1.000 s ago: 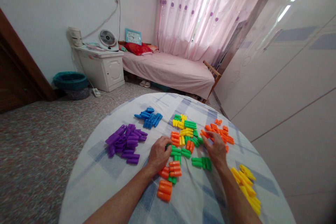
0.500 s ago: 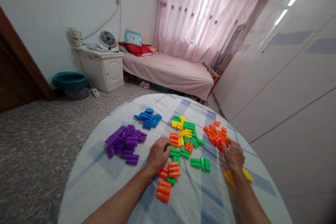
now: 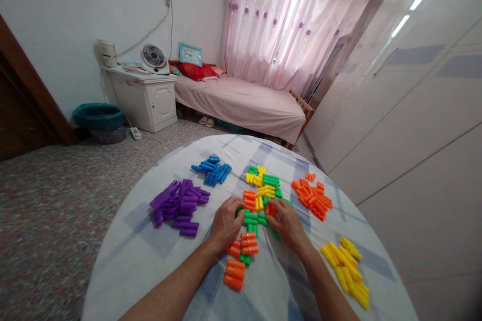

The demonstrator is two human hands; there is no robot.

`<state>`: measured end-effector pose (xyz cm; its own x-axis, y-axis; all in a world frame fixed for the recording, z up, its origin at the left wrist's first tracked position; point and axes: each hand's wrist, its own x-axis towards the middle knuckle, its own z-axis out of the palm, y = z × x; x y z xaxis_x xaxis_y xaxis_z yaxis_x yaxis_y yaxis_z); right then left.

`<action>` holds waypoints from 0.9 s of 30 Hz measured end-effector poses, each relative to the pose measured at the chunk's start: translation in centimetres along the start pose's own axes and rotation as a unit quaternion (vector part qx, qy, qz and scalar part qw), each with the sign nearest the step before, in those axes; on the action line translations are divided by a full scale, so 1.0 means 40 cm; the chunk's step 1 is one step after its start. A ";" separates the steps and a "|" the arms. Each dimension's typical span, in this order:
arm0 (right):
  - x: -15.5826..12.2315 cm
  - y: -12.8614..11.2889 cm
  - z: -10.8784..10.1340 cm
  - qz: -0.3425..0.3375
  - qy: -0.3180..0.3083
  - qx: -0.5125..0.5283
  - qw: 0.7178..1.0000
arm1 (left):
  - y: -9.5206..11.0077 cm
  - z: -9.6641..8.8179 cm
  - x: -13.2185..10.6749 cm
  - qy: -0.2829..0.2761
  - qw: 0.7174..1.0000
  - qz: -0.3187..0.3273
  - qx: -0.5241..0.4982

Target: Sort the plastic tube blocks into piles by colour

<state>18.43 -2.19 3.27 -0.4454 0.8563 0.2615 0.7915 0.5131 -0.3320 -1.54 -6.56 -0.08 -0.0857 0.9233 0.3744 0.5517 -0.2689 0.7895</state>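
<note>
Blocks [image 3: 250, 220], green, between left hand [image 3: 227, 221] and right hand [image 3: 286, 222], both curled (whether gripping, cannot tell)

One white panelled cabinet [image 3: 164, 110], bearing a white round-grilled fan [image 3: 154, 56]. One wooden bed in pink sheeting [image 3: 241, 101]; at its head, a red pillow [image 3: 191, 71] and blue-framed rectangular clock [image 3: 190, 54]. Sheer pink curtains with purple flowers [image 3: 256, 40]. Round teal-topped bin [image 3: 100, 119], beside cabinet.

No word, label, brand or number can be read, the marks on the white face of the blue-framed clock [image 3: 190, 54] being too small to make out.
</note>
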 end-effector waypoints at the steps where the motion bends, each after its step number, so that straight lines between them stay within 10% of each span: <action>1: 0.001 0.000 0.004 0.003 0.000 -0.006 1.000 | 0.000 0.000 0.000 0.000 1.000 0.000 0.000; 9: -0.013 0.015 -0.006 0.024 0.048 0.007 0.999 | -0.001 0.001 0.000 0.002 1.000 0.001 -0.001; 16: 0.044 0.181 -0.102 0.156 0.176 -0.094 0.967 | 0.000 0.001 0.000 0.002 1.000 0.000 -0.004; 27: 0.076 0.310 -0.108 0.256 0.074 -0.187 0.946 | 0.008 -0.003 -0.003 0.003 1.000 -0.002 -0.005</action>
<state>28.70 6.52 3.87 0.0772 0.9549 0.2866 0.9925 -0.0463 -0.1132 -1.45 -6.81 0.19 -0.0936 0.9228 0.3738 0.5425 -0.2675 0.7963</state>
